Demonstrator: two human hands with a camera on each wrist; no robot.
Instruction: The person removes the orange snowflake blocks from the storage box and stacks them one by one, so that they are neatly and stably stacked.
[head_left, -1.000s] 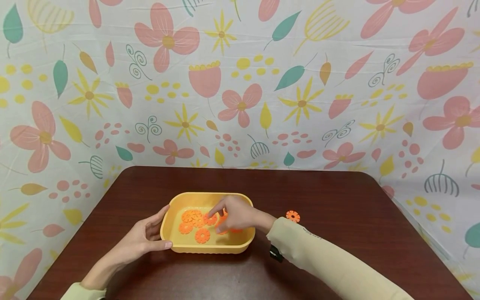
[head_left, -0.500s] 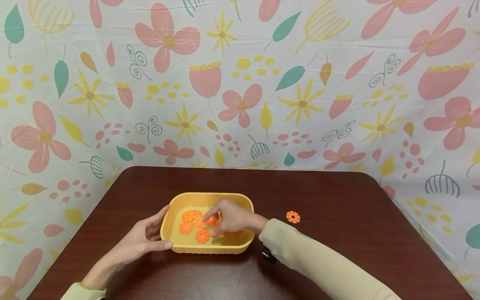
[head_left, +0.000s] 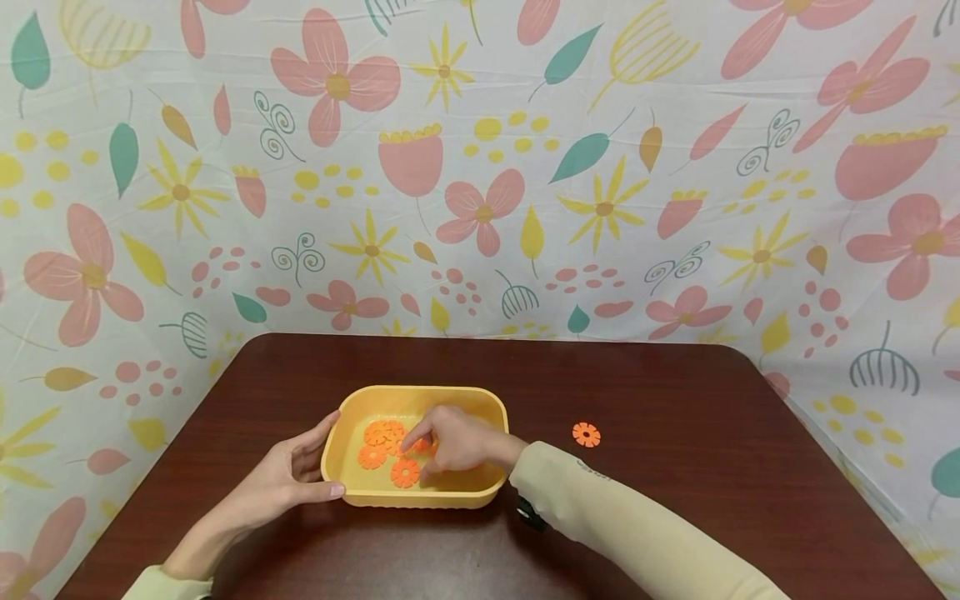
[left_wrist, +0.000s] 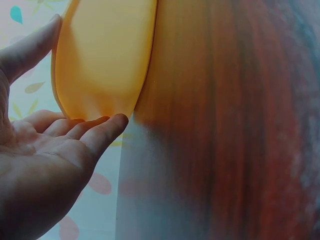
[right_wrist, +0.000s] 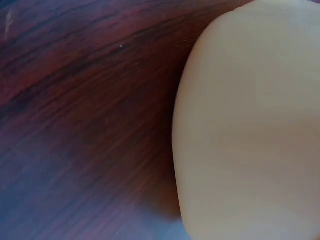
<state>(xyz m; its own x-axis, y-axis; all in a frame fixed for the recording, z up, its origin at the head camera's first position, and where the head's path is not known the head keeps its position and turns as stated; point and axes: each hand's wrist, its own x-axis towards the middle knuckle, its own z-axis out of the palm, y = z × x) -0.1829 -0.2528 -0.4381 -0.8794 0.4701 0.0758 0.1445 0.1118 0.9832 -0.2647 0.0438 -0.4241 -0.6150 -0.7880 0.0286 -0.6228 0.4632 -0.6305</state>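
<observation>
A yellow tray (head_left: 420, 498) holds several orange flower-shaped discs (head_left: 405, 472), some overlapping on its left side. The left hand (head_left: 281, 479) grips the tray's left end, thumb on the front corner and fingers around the side. In the left wrist view, fingertips of this hand (left_wrist: 50, 150) lie against the end of the tray (left_wrist: 105, 55). Inside the tray is the right hand (head_left: 457, 440), index finger and thumb apart and pointing left over the discs. It covers part of them; whether its fingertips touch a disc I cannot tell.
One orange disc (head_left: 586, 434) lies on the dark brown table (head_left: 660, 483), right of the tray. A flower-patterned cloth (head_left: 480, 275) hangs behind the table. A pale rounded surface (right_wrist: 250, 125) fills much of the right wrist view.
The right hand has moved left inside the tray, its forearm following and uncovering more table near the loose disc. The left hand and the tray have stayed in place.
</observation>
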